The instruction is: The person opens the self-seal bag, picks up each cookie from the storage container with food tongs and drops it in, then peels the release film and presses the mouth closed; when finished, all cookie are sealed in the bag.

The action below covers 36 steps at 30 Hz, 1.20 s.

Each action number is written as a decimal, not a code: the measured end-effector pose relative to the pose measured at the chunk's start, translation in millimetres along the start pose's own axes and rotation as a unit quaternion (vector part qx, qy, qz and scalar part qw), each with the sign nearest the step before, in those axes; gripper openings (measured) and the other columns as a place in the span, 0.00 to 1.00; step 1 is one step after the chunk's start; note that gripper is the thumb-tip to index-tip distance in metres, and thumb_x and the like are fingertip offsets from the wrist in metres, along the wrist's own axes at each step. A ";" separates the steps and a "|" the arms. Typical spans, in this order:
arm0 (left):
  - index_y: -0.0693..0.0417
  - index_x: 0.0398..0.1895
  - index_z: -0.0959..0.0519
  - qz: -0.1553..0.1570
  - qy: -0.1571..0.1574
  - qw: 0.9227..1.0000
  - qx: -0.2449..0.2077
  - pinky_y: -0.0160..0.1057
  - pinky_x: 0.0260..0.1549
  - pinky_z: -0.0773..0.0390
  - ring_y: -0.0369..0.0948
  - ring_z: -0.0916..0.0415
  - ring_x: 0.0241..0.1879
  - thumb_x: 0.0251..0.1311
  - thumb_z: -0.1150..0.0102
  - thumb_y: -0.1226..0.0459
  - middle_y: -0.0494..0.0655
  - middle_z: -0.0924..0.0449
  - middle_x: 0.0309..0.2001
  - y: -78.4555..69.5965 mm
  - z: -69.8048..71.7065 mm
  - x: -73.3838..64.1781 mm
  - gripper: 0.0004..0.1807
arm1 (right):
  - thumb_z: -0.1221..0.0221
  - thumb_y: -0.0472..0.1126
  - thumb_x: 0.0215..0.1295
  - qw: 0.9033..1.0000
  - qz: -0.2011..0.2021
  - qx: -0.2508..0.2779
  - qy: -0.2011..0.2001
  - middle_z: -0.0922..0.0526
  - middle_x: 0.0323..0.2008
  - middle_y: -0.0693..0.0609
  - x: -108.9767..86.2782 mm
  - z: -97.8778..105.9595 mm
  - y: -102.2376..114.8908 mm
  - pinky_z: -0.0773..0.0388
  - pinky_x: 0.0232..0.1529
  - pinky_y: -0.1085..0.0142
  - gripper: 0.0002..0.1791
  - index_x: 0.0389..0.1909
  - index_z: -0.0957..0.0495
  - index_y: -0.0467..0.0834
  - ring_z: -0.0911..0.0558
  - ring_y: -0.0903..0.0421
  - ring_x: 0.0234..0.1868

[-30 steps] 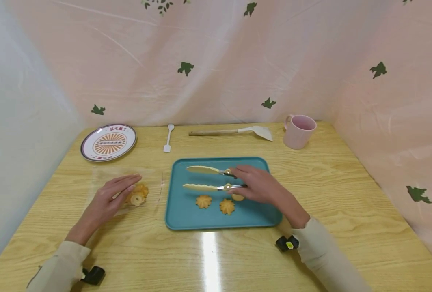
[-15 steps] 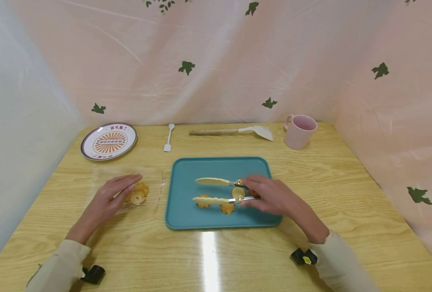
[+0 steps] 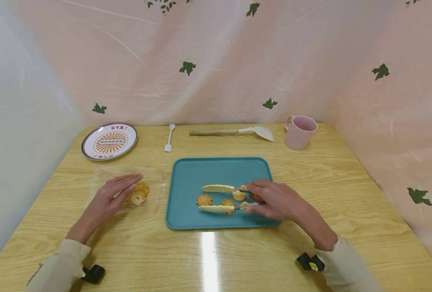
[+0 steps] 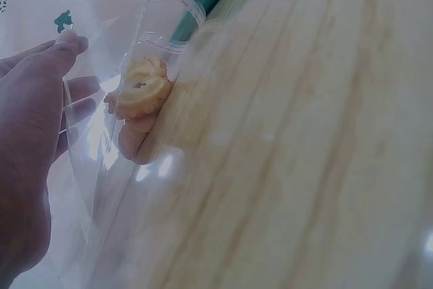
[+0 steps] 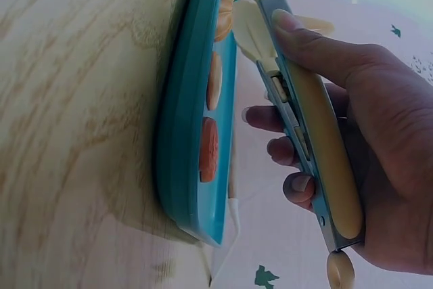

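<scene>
My right hand grips food tongs with cream tips, their arms spread low over the teal tray. Below and between the tips are a flower-shaped cookie, a second one partly covered by the lower arm, and a round pale cookie. A reddish-brown cookie lies nearest the right hand, which half hides it in the head view. On the left, my left hand rests with extended fingers against a clear plastic bag. Several cookies are inside it.
Along the back stand or lie a patterned plate, a small white spoon-like tool, a spatula with a wooden handle, and a pink mug. Fabric walls enclose the wooden table at the back and sides.
My right hand has carried the spread tongs rightward and toward the near side of the tray, down over the cookies. My left hand and the bag stay in place.
</scene>
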State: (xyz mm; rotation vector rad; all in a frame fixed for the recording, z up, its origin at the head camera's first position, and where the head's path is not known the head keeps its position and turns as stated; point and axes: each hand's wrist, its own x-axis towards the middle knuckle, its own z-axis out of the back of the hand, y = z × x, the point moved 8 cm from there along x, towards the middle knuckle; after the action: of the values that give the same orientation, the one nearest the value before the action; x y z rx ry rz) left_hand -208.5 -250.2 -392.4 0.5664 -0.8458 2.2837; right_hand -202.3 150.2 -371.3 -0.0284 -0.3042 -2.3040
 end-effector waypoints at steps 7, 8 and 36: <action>0.56 0.65 0.19 0.000 0.001 1.000 -0.003 0.26 0.67 0.39 0.33 0.30 0.66 0.68 0.39 0.77 0.57 0.18 0.61 0.7 -0.7 -1.0 0.23 | 0.31 0.57 0.66 1.000 0.001 0.001 0.003 0.26 0.33 0.58 -0.2 -0.8 0.6 0.31 0.23 0.69 0.33 0.62 0.20 0.39 0.29 0.65 0.30; 0.56 0.65 0.19 0.000 0.000 1.000 -0.003 0.26 0.67 0.39 0.34 0.30 0.66 0.68 0.39 0.77 0.57 0.18 0.61 0.5 -0.7 -1.0 0.23 | 0.32 0.58 0.67 1.000 0.001 0.002 0.003 0.26 0.33 0.58 0.0 -1.0 0.6 0.31 0.23 0.69 0.33 0.62 0.20 0.39 0.29 0.65 0.30; 0.56 0.64 0.18 -0.005 -0.006 1.000 -0.006 0.26 0.67 0.39 0.40 0.26 0.64 0.66 0.38 0.78 0.55 0.18 0.61 -3.8 1.4 1.0 0.24 | 0.33 0.56 0.68 1.000 0.009 -0.017 -0.019 0.21 0.37 0.54 -0.2 -3.3 -3.7 0.27 0.25 0.67 0.32 0.63 0.20 0.38 0.26 0.63 0.30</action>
State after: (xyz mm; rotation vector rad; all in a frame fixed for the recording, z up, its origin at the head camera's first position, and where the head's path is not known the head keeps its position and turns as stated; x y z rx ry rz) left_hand -206.4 -248.5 -389.2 0.5786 -0.8610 2.2669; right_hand -204.6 152.0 -375.4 -0.0915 -0.2821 -2.2935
